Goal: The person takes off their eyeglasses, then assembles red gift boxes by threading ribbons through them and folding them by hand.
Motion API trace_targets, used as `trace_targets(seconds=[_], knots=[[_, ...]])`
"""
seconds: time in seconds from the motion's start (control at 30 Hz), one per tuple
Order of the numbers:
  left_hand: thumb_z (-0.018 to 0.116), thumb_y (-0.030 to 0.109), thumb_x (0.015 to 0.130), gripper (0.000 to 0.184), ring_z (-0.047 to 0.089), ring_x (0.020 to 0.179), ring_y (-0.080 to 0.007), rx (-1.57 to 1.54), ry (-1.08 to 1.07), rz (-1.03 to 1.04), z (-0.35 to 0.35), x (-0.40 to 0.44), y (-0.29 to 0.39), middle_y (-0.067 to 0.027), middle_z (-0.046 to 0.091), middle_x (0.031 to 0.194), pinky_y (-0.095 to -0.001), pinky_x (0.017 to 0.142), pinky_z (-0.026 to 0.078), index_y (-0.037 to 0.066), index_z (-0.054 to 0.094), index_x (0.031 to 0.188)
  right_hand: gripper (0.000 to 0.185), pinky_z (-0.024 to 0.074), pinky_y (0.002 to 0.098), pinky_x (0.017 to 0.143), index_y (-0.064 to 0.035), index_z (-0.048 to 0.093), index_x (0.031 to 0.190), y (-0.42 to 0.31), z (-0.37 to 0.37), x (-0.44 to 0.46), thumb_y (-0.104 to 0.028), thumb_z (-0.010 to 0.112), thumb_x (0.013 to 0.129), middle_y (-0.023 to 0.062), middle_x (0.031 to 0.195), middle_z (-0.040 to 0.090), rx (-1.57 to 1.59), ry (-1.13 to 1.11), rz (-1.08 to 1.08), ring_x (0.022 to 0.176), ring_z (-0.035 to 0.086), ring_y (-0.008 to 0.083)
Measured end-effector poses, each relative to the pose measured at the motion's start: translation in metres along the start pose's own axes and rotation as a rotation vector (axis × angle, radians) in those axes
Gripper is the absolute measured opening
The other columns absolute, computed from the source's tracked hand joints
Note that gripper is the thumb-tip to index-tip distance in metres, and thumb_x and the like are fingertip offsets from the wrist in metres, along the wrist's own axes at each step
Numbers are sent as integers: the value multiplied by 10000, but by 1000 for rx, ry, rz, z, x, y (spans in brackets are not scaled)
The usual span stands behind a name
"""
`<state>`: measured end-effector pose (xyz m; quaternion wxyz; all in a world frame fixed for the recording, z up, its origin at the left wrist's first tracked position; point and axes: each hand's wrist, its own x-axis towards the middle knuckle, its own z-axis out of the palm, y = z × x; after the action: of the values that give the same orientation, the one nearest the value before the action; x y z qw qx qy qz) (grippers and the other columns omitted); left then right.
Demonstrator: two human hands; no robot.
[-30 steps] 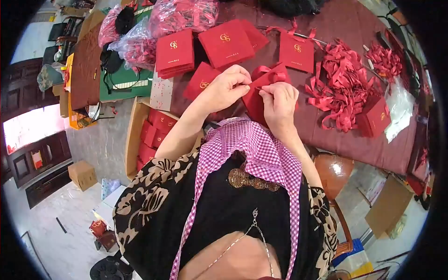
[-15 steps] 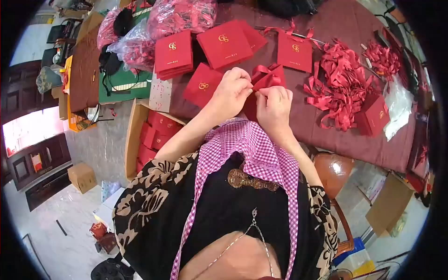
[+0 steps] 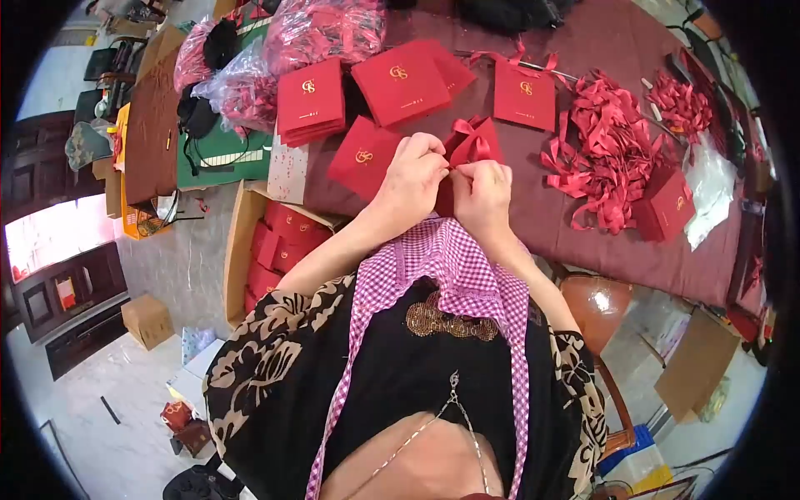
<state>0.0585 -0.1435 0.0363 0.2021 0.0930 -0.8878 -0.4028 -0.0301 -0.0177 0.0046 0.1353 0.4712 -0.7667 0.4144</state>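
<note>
A small red gift bag point(image 3: 477, 140) with a red ribbon looped on it lies at the table's near edge, partly hidden by my fingers. My left hand point(image 3: 414, 171) is closed, thumb and fingers pinched at the bag's left side. Meeting it from the right, my right hand point(image 3: 483, 190) pinches at the bag too, its fingertips touching those of the left. Whether they grip the ribbon or the bag's edge is hard to tell. Beside my left hand lies a flat red bag point(image 3: 363, 156) with a gold logo.
Stacked red bags point(image 3: 310, 102) and more flat red bags point(image 3: 402, 82) lie beyond my hands. A heap of red ribbons point(image 3: 602, 154) is at right, near a standing red bag point(image 3: 665, 205). At left is an open carton point(image 3: 236, 250) with red bags inside.
Both hands have shifted slightly and come closer together, fingertips now meeting at the bag. The ribbon loop on the bag shows more. The surrounding bags and ribbons stay in place.
</note>
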Motion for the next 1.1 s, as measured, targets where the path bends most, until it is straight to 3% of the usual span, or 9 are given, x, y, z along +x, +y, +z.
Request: trace_targets(seconds=[0.07,0.2,0.33,0.47,0.57,0.67,0.83,0.97,1.1], knots=[[600,-29,760,94,516,946,-311,8,1,-5,-1,-3,0,-141,534,990,-370,819,431,-30,579,851,126,477,328,650,19,571,823,-8,-6,3,-72,655,804,107,726,627,639,-247,867,687,612,192],[599,-39,750,100,518,938,-310,14,27,23,0,-4,4,-143,539,990,-373,808,434,-28,580,848,129,494,331,614,36,576,837,-8,0,-6,-75,642,824,122,730,639,643,-161,830,684,619,200],[606,-47,740,114,520,932,-309,57,17,58,1,-4,2,-147,540,991,-372,800,437,-27,582,849,178,391,362,729,-63,571,819,4,9,-8,-23,707,711,62,731,575,82,43,26,741,574,251],[614,-50,731,133,526,940,-315,15,14,33,0,-4,1,-152,541,993,-373,815,436,-27,582,859,160,408,361,701,-53,573,805,1,5,-5,-28,706,720,70,737,600,38,40,-27,748,571,251],[595,-63,781,121,557,952,-270,-37,45,-6,-4,-4,-6,-138,547,1011,-321,794,460,-41,579,898,118,392,370,754,-41,579,818,-6,-1,-4,-65,682,767,80,786,622,328,-126,448,775,563,260],[581,-63,808,112,569,921,-228,-136,53,-87,-10,-1,-11,-127,553,1029,-290,773,462,-49,578,918,109,391,365,762,-40,590,821,-7,-6,1,-76,684,778,81,807,631,310,-133,460,779,567,255],[576,-30,824,116,566,933,-204,-266,5,-189,-13,-2,-22,-112,564,1020,-281,775,459,-54,598,936,124,383,362,790,-59,598,834,1,-11,4,-60,689,750,71,805,621,212,-87,282,830,572,242],[588,-24,819,132,561,936,-195,-350,-43,-216,-16,-1,-29,-95,562,1023,-274,786,456,-44,602,949,178,381,375,813,-87,596,845,12,-12,19,-43,692,702,48,993,644,204,-39,-12,908,558,234],[604,-12,807,139,551,949,-195,-375,-107,-201,-19,2,-30,-85,558,1029,-279,796,450,-32,613,944,168,384,381,819,-96,584,846,17,-33,44,-71,671,706,10,1120,627,63,-280,-119,939,536,224]])
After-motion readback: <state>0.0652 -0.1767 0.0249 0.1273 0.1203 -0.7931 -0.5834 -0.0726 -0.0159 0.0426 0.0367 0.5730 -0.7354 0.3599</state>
